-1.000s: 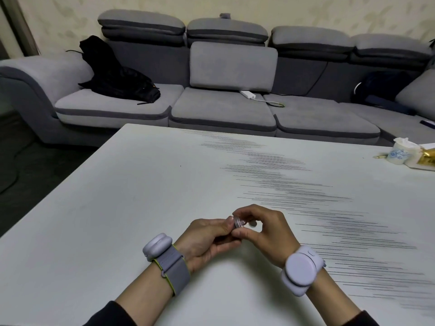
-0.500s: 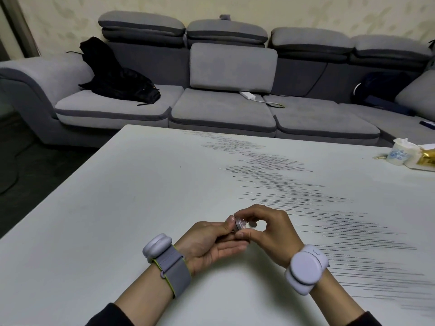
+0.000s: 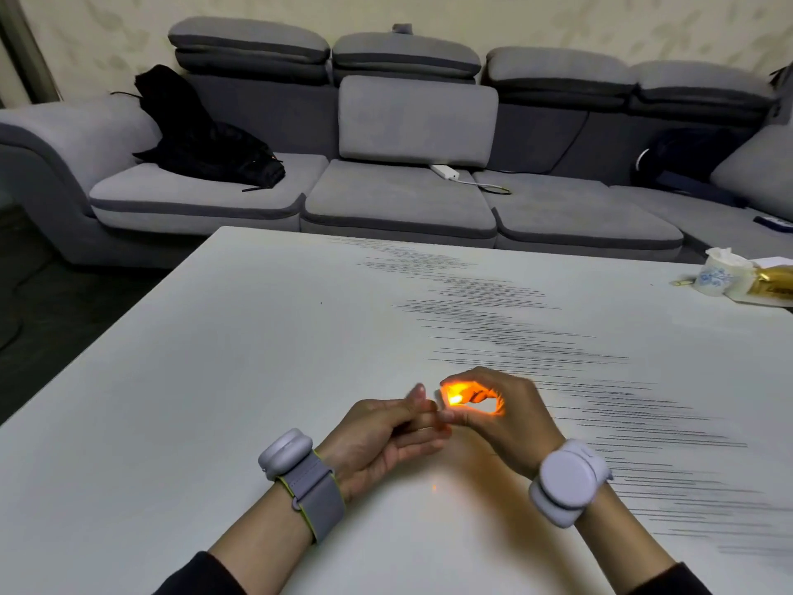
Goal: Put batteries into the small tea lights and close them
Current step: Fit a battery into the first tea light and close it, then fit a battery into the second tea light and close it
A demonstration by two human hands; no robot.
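Fingers of my right hand [image 3: 506,416] are curled round into a tight ring, thumb meeting fingertip at nine o'clock, and inside that ring sits the tea light [image 3: 455,399], glowing hot orange and lighting up my palm. Most of its body is hidden by my own fingers, so I can't say whether its bottom is shut. Over at nine o'clock of it, my left hand [image 3: 386,435] lies palm inward with the fingers loosely stretched out, the tips just touching my right thumb, and nothing in its grip that I can see. Both hands hover low over the white table [image 3: 214,401], with a warm orange spill on the surface at six o'clock of the light. Grey trackers are strapped on both wrists, the left wrist tracker [image 3: 286,453] and the right wrist tracker [image 3: 566,483]. Way off at two o'clock, a small cup [image 3: 717,277] and a gold wrapper [image 3: 772,283] sit at the table edge. At twelve o'clock, the grey sofa [image 3: 399,199] with a black bag [image 3: 206,135] on it.
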